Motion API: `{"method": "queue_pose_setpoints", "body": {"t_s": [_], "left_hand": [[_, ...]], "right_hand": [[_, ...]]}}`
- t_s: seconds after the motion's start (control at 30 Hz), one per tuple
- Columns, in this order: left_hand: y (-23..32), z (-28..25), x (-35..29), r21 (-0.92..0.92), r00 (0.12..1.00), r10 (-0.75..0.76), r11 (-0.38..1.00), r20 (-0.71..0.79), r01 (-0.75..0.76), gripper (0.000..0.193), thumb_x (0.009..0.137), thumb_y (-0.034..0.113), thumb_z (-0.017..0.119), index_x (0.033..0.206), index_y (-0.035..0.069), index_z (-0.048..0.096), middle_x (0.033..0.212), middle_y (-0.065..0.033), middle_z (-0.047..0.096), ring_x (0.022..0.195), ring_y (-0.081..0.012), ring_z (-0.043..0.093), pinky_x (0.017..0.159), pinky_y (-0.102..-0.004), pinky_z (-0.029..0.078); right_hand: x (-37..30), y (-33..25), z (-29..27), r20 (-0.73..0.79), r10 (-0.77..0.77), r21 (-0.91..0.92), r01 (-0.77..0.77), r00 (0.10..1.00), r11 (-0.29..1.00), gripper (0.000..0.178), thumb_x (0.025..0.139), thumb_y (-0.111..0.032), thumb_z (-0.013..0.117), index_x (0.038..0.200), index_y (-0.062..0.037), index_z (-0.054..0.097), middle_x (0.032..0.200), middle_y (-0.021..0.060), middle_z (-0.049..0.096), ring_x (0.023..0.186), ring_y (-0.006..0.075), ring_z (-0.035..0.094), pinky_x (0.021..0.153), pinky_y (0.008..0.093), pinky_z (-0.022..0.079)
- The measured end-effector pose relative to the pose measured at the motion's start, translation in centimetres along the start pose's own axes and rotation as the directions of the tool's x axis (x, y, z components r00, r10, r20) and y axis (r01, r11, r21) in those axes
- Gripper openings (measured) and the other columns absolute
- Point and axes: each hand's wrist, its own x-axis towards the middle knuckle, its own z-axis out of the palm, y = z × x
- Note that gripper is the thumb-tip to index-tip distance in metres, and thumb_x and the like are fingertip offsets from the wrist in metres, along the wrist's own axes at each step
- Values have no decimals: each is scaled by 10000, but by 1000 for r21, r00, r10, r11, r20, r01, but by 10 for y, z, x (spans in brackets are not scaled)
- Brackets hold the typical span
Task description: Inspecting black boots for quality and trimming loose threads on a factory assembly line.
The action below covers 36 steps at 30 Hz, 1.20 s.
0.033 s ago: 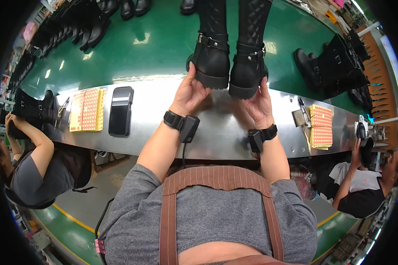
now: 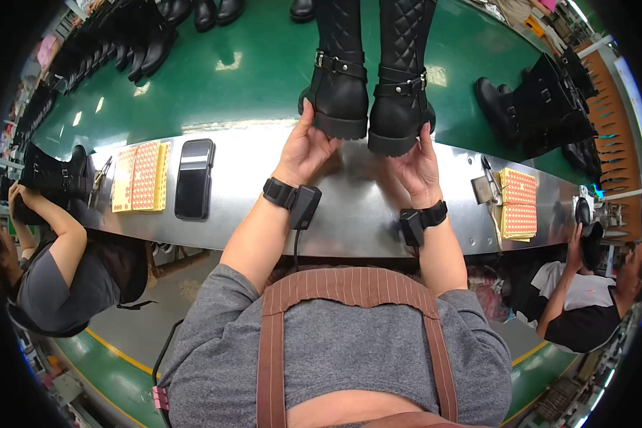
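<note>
A pair of tall black boots is held upright side by side over the far edge of the metal worktop, heels toward me. Quilted shafts, buckled ankle straps and chunky ridged soles show on both. My left hand (image 2: pixel 305 151) grips the left boot (image 2: pixel 341 100) low down, thumb up along its outer side and fingers under the sole. Around the right boot (image 2: pixel 397 107) my right hand (image 2: pixel 415 170) is closed the same way, with its thumb on the outer side. The undersides and some fingertips are hidden. Black devices are strapped to both wrists.
On the metal worktop (image 2: pixel 264 192) lie a black phone (image 2: pixel 195 178), a left stack of sticker sheets (image 2: pixel 139 178) and a right one (image 2: pixel 518 203). Green table surface (image 2: pixel 250 93) stretches beyond, with boots at left (image 2: pixel 146 39) and right (image 2: pixel 531 107). Co-workers sit at left (image 2: pixel 71 271) and right (image 2: pixel 578 292).
Both boots have shifted very slightly to the left and upward in the picture, tilting a little. My hands keep their hold, almost unmoved.
</note>
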Motion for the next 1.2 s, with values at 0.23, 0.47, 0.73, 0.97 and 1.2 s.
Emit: {"method": "queue_pose_setpoints", "body": {"t_s": [0.23,0.47,0.73,0.97,1.2], "left_hand": [[-3,-8,-1,168,984,78,985,-160,-50,595,906,481,581,1307,62,449,1269,-112,555,1161,-239,553,969,-409,491],[-5,-8,7,221,979,95,974,-179,-54,623,890,500,595,1304,57,449,1259,-109,553,1153,-236,551,989,-412,460],[-4,-4,10,140,988,68,989,-141,-48,539,928,442,579,1344,133,432,1310,-70,541,1183,-220,526,1001,-407,430],[-5,-15,-8,166,987,68,985,-147,-43,513,941,409,574,1376,228,372,1318,-25,530,1171,-191,528,961,-395,446],[0,-7,-4,191,997,50,981,-59,-38,571,957,499,483,1418,188,355,1383,-57,496,1249,-226,497,1015,-438,424]], "right_hand": [[-1,4,3,-205,-211,-302,144,956,942,512,952,-376,561,1346,-78,427,1333,104,509,1221,268,504,1057,459,416],[5,2,11,-205,-290,-367,201,935,908,505,940,-346,597,1328,-74,421,1310,81,496,1177,246,515,1049,468,425],[5,-4,10,-148,-236,-341,174,960,924,476,961,-379,551,1325,-80,482,1299,61,567,1184,212,528,1030,412,406],[-10,8,8,-132,-266,-418,190,955,888,515,987,-377,491,1387,-66,398,1392,97,487,1258,250,486,1054,452,392],[-4,-1,8,-49,-202,-474,156,978,867,580,959,-396,537,1394,-43,385,1390,107,480,1270,258,473,1042,459,403]]}}
